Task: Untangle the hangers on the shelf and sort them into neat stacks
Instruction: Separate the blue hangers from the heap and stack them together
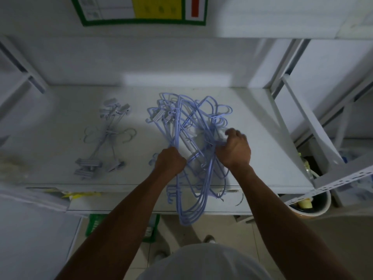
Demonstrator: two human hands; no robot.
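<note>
- Left hand (170, 160) is fisted round several wires of the tangled hangers (189, 138); right hand (235, 148) pinches other strands.
- The tangle lies mid-shelf (262, 158), overhanging its front edge.
- Clip hangers (105, 138) lie stacked apart, leftward.
- Step: untangling; next, probably ease one hanger free.

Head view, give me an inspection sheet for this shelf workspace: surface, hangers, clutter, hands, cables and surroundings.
Surface: white shelf, dim light.
Job's things: tangled purple hangers in the middle, some overhanging the front edge; clip hangers lying together to the left, apart from the tangle.
Clutter: pale blurred bundle at the shelf's left edge, cannot tell what.
Grippers: left hand and right hand each grip wires of the tangle.
Cables: nothing seen.
Surroundings: poster on the wall above; bucket low on the right; green pack under the shelf.
</note>
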